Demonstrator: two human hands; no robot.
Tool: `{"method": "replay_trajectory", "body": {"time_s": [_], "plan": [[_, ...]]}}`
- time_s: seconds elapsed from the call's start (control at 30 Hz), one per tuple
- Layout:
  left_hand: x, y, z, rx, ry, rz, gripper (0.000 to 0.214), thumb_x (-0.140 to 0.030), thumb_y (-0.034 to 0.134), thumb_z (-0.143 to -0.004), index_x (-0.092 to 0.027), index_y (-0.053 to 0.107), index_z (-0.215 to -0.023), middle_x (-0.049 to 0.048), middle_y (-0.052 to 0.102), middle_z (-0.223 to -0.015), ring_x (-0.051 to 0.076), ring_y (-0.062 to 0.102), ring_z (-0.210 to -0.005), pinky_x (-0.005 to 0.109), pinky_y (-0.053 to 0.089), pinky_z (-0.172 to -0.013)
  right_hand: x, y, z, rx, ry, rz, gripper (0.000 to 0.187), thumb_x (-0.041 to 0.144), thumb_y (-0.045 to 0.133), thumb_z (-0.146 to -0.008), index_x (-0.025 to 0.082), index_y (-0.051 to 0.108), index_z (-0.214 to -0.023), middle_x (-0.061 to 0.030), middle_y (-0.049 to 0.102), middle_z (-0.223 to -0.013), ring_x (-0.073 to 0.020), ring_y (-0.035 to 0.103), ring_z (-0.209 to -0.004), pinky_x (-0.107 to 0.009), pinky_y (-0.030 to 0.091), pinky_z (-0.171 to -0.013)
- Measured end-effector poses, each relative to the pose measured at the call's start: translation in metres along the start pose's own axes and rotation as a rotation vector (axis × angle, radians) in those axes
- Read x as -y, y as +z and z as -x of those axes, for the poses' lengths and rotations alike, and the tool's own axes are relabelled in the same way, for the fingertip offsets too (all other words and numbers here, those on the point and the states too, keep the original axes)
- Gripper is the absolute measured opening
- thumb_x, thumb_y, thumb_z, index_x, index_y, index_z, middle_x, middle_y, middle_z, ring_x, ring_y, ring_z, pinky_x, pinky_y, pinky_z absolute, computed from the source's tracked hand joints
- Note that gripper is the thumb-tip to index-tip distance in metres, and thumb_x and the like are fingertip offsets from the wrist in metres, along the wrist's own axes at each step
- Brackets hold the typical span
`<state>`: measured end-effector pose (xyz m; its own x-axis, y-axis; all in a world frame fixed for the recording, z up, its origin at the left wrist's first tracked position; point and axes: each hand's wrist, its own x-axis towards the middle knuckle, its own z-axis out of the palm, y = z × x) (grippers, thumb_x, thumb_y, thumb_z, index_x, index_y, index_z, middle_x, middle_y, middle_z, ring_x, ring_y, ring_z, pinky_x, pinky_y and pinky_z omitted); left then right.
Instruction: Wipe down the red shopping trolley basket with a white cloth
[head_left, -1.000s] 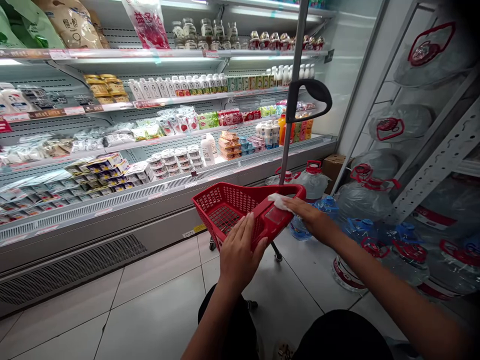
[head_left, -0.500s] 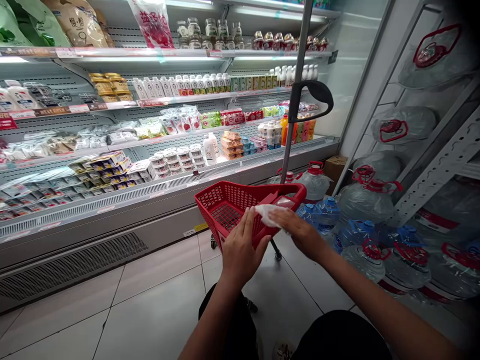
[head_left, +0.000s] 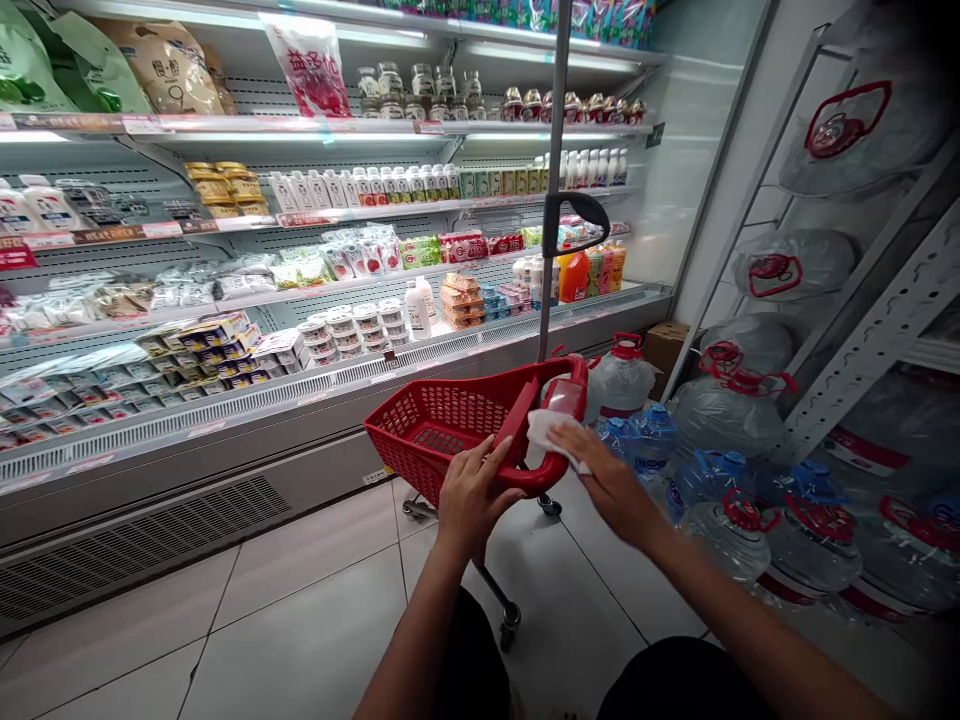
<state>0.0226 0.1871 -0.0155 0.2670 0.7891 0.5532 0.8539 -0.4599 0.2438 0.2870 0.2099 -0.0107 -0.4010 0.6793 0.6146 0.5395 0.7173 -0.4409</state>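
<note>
A small red plastic shopping cart (head_left: 401,452) on wheels stands in front of me, its basket pointing left. My left hand (head_left: 471,500) grips the near rim of the basket, close to the handle end, with the fingers over the edge and the thumb on the outer side. In my right hand (head_left: 609,482) is a crumpled white wipe (head_left: 541,428), pressed against the rounded red handle (head_left: 541,477). A pale label panel (head_left: 561,396) sits on the handle's far part. The right fingertips are partly hidden by the wipe.
Behind the cart runs an open refrigerated case (head_left: 330,420) stocked with yogurt cups, bottles and bags. A metal pole (head_left: 555,130) with a black grip (head_left: 583,222) rises by the cart. Large water jugs (head_left: 750,410) crowd the right side, and tiled floor (head_left: 300,620) lies below.
The cart has shifted left and turned slightly. My left hand has closed over the basket rim. My right hand has moved slightly lower with the wipe along the handle. The view has tilted up.
</note>
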Motion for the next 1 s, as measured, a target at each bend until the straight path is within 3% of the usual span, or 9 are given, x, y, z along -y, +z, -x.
{"method": "replay_trajectory", "body": {"time_s": [0.17,0.27,0.43,0.53,0.63,0.77,0.87,0.93,1.0], "plan": [[-0.024,0.01,-0.003,-0.065,-0.06,-0.02,0.073,-0.064,0.064,-0.095,-0.036,0.045,-0.16,0.0092,0.054,-0.158,0.035,0.057,-0.136,0.056,0.045,-0.116,0.046,0.0,0.025,0.04,-0.025,0.099,0.065,0.017,0.035,-0.105,0.034,0.029,-0.167,0.0014,0.041,-0.168,-0.0221,0.027,-0.16,-0.052,0.03,-0.131],[-0.033,0.013,-0.005,-0.036,-0.041,0.015,0.075,-0.059,0.061,-0.1,-0.035,0.033,-0.165,0.0105,0.04,-0.168,0.035,0.048,-0.147,0.059,0.038,-0.122,0.042,-0.005,0.025,0.026,-0.044,0.239,0.067,0.016,0.037,-0.104,0.033,0.025,-0.168,0.0006,0.042,-0.168,-0.0232,0.028,-0.16,-0.053,0.031,-0.13],[-0.032,0.014,-0.009,0.099,0.142,0.239,0.087,-0.041,0.054,-0.106,-0.032,-0.003,-0.17,0.0087,0.018,-0.177,0.027,0.024,-0.162,0.052,0.029,-0.13,0.035,0.007,0.014,0.034,-0.095,0.502,0.069,0.013,0.043,-0.101,0.025,0.029,-0.167,-0.0038,0.045,-0.166,-0.0246,0.037,-0.155,-0.052,0.03,-0.13],[-0.027,0.016,-0.011,0.121,0.168,0.305,0.086,-0.03,0.052,-0.105,-0.03,-0.004,-0.17,0.0085,0.011,-0.178,0.024,0.017,-0.163,0.047,0.032,-0.129,0.036,0.023,0.009,0.044,-0.14,0.596,0.066,0.011,0.043,-0.101,0.019,0.032,-0.166,-0.0082,0.049,-0.163,-0.0254,0.044,-0.151,-0.051,0.028,-0.131],[-0.002,0.012,-0.005,0.072,0.093,0.177,0.08,-0.032,0.054,-0.104,-0.03,0.008,-0.17,0.0093,0.017,-0.177,0.026,0.021,-0.162,0.052,0.029,-0.13,0.028,0.027,0.01,0.036,-0.128,0.605,0.067,0.009,0.042,-0.101,0.02,0.032,-0.166,-0.0075,0.051,-0.162,-0.0251,0.046,-0.149,-0.05,0.029,-0.13],[0.065,-0.001,0.024,-0.005,-0.064,-0.142,0.067,-0.049,0.056,-0.104,-0.026,0.036,-0.164,0.0135,0.036,-0.17,0.032,0.032,-0.159,0.062,0.021,-0.13,0.006,0.018,0.017,-0.013,-0.053,0.522,0.074,0.011,0.042,-0.099,0.029,0.024,-0.169,-0.0041,0.048,-0.164,-0.028,0.044,-0.151,-0.055,0.027,-0.13],[0.105,0.0,0.05,-0.007,-0.185,-0.307,0.061,-0.06,0.055,-0.101,-0.022,0.059,-0.149,0.0184,0.055,-0.156,0.039,0.044,-0.151,0.069,0.024,-0.125,-0.004,0.025,0.022,-0.026,-0.019,0.442,0.077,0.012,0.042,-0.098,0.032,0.02,-0.17,-0.0024,0.041,-0.168,-0.03,0.04,-0.154,-0.059,0.026,-0.13],[0.111,0.009,0.063,0.025,-0.203,-0.321,0.057,-0.061,0.051,-0.103,-0.025,0.063,-0.145,0.0165,0.064,-0.148,0.036,0.057,-0.14,0.066,0.035,-0.121,-0.004,0.042,0.023,-0.01,-0.029,0.406,0.081,0.01,0.042,-0.097,0.033,0.017,-0.17,-0.0018,0.037,-0.17,-0.0302,0.038,-0.155,-0.059,0.027,-0.13],[0.102,0.02,0.068,0.033,-0.198,-0.305,0.056,-0.059,0.049,-0.105,-0.027,0.057,-0.15,0.0146,0.066,-0.146,0.032,0.065,-0.131,0.059,0.045,-0.115,-0.001,0.067,0.024,0.011,-0.051,0.383,0.085,0.007,0.043,-0.094,0.033,0.015,-0.17,-0.0025,0.037,-0.17,-0.0297,0.039,-0.155,-0.058,0.029,-0.129]]}}
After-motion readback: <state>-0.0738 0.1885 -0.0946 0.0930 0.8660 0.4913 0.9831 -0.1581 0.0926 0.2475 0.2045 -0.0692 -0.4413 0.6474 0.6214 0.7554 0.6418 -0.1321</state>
